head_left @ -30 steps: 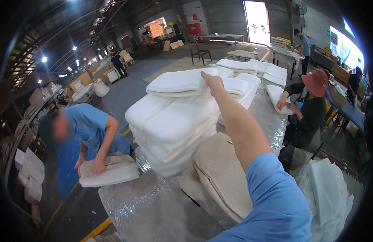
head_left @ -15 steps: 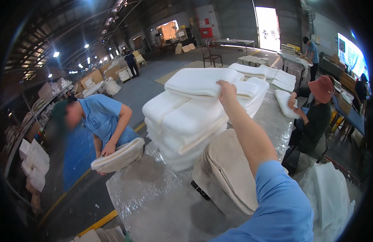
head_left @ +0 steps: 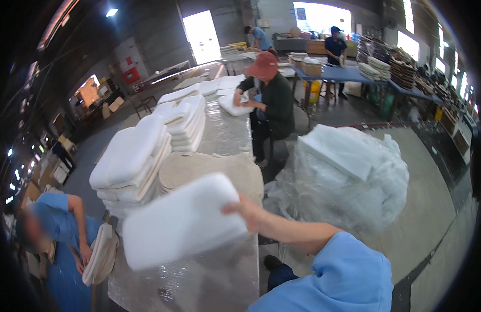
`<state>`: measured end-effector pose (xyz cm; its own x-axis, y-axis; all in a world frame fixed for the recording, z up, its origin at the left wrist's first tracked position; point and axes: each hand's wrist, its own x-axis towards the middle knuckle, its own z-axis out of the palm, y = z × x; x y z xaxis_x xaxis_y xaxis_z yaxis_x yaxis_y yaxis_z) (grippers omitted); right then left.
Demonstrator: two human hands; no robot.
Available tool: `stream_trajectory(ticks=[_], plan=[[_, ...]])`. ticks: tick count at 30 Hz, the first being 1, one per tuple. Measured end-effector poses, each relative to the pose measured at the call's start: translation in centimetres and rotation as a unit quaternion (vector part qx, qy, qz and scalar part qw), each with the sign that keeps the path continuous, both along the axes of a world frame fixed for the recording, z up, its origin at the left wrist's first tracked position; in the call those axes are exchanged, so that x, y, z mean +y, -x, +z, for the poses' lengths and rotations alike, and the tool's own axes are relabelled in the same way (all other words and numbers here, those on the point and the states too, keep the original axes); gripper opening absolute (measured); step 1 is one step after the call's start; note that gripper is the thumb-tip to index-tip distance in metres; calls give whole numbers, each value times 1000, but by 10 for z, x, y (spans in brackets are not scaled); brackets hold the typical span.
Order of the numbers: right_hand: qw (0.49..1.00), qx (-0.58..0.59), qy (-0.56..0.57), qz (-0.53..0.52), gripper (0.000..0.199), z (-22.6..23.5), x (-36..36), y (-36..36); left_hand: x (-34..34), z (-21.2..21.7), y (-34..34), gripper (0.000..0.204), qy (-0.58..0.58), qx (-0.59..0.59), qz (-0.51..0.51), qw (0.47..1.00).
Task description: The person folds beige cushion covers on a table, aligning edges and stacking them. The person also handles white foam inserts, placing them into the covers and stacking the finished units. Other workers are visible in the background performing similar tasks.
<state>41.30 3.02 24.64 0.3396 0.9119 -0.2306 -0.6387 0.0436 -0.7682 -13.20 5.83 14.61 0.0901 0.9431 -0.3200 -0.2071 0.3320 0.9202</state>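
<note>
My right hand is closed on the right edge of a white cushion pad, a soft, thick, rounded slab blurred by motion. The pad is tilted above the near part of a plastic-covered table. Just beyond it lies a pile of beige fabric covers, partly hidden by the pad. A tall stack of similar white pads stands at the table's left side. My left hand is out of view.
At left, a person in blue handles a beige-covered pad. Across the table, a person in a red hat holds another white pad. A big clear plastic bag of white material sits on the floor at right.
My right hand has lifted the top white pad off the stack and brought it nearer, over the table's near part. The view has swung to the right.
</note>
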Motion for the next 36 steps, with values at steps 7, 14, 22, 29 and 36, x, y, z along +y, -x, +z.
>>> stream_trajectory(ticks=[7, 14, 22, 29, 36], plan=[[984, 43, 153, 84, 61, -113, -148, 100, -26, 26, 38, 68, 159, -313, -248, 903], [970, -7, 198, 143, 60, -141, -240, 123, -123, -30, -1, 57, 115, 195, -76, 971], [974, 67, 187, 111, 68, -148, -320, 144, -139, -32, -41, 57, 51, 247, -98, 963], [973, 65, 196, 101, 66, -152, -315, 176, -126, -34, -16, 57, 29, 256, -110, 960], [984, 65, 120, 112, 77, -190, -244, 207, -87, -44, 39, 58, 13, 259, -123, 958]])
